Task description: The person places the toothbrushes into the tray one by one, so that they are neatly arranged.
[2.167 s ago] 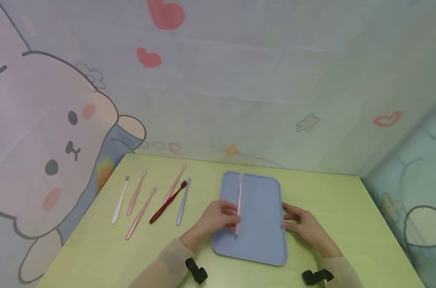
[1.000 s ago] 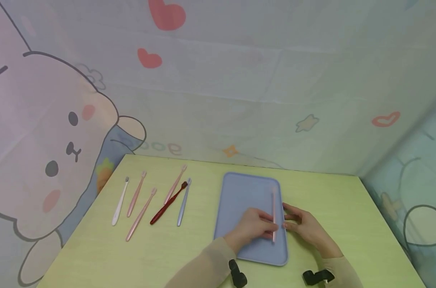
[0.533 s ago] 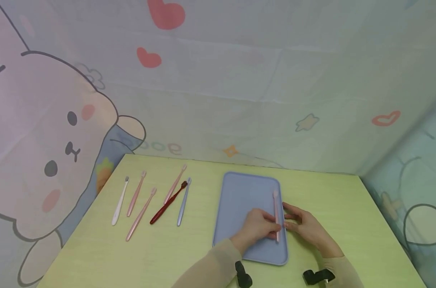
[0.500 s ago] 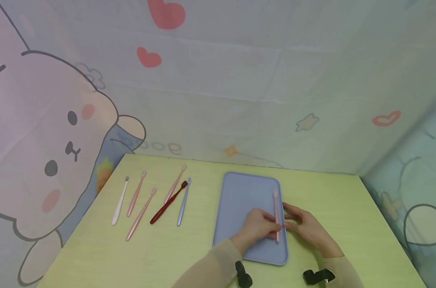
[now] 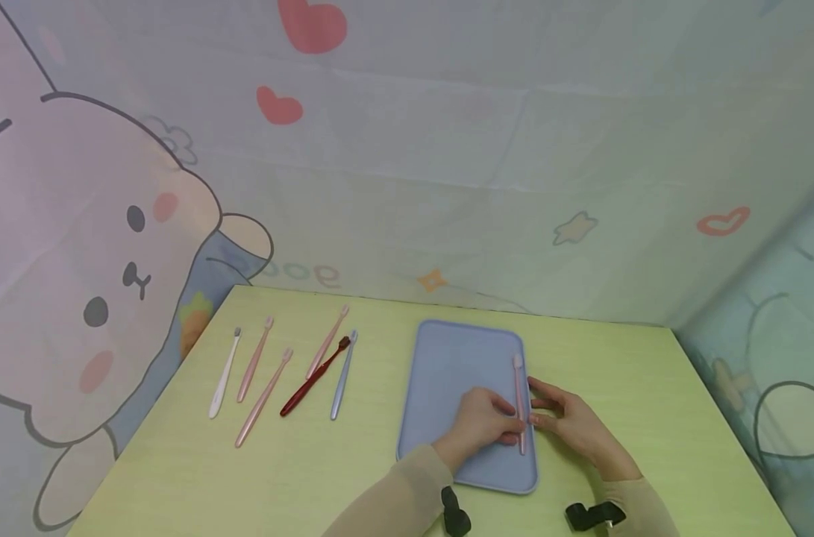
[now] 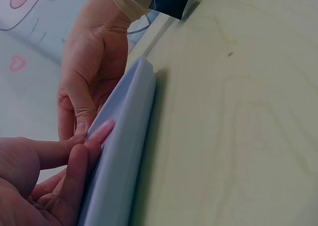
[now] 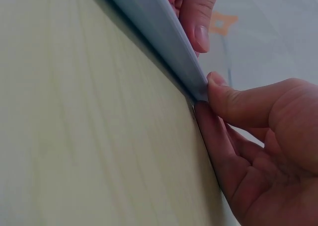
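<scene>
Placing in hand: as I judge it, the step is setting a pink toothbrush (image 5: pixel 518 389) down along the right side of the blue tray (image 5: pixel 447 365), and it looks nearly done.
Left hand (image 5: pixel 479 421): thumb and fingers pinch the brush toward its handle end, low over the tray.
Right hand (image 5: pixel 572 431): thumb and fingers grip the tray's right edge from outside, to steady it, I'd guess.
Next move: calls for easing the pinch apart gently, so the light handle doesn't roll or get dragged askew as the fingers lift.
Brush's place: inside the tray, nearly parallel to the right wall and close by it; whether they touch, I can't tell.
Brush's look: slim and fairly straight, glossy pink handle toward the person, paler head toward the far end; bristle direction is too small to make out.
Tray's look: plain, shallow, round-cornered, with a raised rim, flat on the pale yellow-green table (image 5: pixel 648 418).
Brushes off the tray: over to the left lie a white toothbrush (image 5: pixel 225 373), a dark red toothbrush (image 5: pixel 312 380), a light blue toothbrush (image 5: pixel 342 379) and three other pink ones (image 5: pixel 264 399).
</scene>
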`<state>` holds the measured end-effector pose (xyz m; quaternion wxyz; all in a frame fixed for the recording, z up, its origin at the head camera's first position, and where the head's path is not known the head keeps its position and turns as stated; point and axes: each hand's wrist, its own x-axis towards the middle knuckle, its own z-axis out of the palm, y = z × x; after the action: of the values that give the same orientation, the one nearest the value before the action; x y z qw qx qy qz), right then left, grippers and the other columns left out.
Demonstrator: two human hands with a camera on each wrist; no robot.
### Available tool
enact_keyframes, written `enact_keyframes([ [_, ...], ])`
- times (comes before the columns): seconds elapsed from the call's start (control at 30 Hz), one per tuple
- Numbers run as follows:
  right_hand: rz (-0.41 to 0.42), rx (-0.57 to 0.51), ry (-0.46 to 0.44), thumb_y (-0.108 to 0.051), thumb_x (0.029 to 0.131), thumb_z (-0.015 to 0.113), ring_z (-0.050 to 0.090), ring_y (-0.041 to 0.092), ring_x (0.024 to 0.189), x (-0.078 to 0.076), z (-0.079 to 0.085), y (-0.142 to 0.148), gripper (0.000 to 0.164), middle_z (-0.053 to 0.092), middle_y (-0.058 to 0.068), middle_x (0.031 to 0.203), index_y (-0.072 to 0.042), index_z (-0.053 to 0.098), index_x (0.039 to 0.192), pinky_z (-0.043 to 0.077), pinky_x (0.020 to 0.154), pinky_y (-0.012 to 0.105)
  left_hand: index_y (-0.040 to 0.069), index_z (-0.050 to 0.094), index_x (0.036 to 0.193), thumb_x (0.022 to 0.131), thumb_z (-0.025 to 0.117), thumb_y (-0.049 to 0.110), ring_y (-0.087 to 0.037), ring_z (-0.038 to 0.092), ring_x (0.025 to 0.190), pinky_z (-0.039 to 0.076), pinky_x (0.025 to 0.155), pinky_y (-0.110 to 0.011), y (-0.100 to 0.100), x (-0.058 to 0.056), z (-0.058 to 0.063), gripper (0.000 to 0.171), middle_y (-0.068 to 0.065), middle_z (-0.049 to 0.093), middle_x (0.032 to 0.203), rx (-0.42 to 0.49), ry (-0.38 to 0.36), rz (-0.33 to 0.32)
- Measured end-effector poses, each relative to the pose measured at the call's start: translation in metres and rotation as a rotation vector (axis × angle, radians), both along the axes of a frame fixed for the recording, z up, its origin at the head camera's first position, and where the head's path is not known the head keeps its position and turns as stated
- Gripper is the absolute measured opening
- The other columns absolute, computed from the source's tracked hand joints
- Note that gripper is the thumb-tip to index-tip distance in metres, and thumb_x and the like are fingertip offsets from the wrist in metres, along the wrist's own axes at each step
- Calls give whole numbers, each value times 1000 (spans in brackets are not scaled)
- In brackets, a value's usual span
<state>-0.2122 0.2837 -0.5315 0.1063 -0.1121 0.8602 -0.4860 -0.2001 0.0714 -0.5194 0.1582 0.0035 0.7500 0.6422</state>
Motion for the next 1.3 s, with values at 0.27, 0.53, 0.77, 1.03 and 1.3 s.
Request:
enact_keyframes([
  [0.27, -6, 23, 8, -9, 98, 78, 64, 39, 129, -1, 2, -1, 72, 68, 23, 138, 1, 45, 160, 49, 105, 28, -2, 77, 93, 82, 89, -4, -15, 71, 52, 60, 52, -26, 1, -1, 1, 16, -6, 69, 65, -23, -6, 4],
  [0.53, -18, 41, -4, -8, 98, 78, 64, 38, 130, 0, 1, -1, 72, 67, 23, 140, 0, 44, 161, 49, 108, 39, -2, 77, 92, 83, 89, -5, -15, 71, 52, 60, 52, -26, 1, -1, 2, 15, -5, 69, 65, -18, -9, 6],
  [0.77, -9, 19, -7, -8, 98, 78, 64, 38, 129, 0, 0, -1, 72, 67, 23, 138, 1, 44, 161, 51, 103, 30, -2, 77, 91, 83, 88, -5, -14, 70, 52, 61, 54, -27, -2, 0, 0, 14, -7, 70, 66, 24, -32, 9],
  [1.03, 0, -10, -16, -6, 98, 77, 64, 40, 129, 1, 0, -1, 72, 66, 26, 139, 3, 43, 160, 51, 98, 22, -3, 78, 95, 85, 87, -5, -17, 72, 56, 63, 56, -29, -5, 2, 2, 14, -7, 72, 68, 76, -38, -4],
  [1.3, -5, -20, -22, -4, 98, 76, 63, 41, 129, 2, 4, -4, 71, 59, 29, 148, 5, 42, 160, 51, 95, 19, -2, 78, 102, 87, 87, 2, -18, 73, 59, 64, 58, -32, -17, -1, 4, 18, -6, 75, 77, 108, -6, -23],
])
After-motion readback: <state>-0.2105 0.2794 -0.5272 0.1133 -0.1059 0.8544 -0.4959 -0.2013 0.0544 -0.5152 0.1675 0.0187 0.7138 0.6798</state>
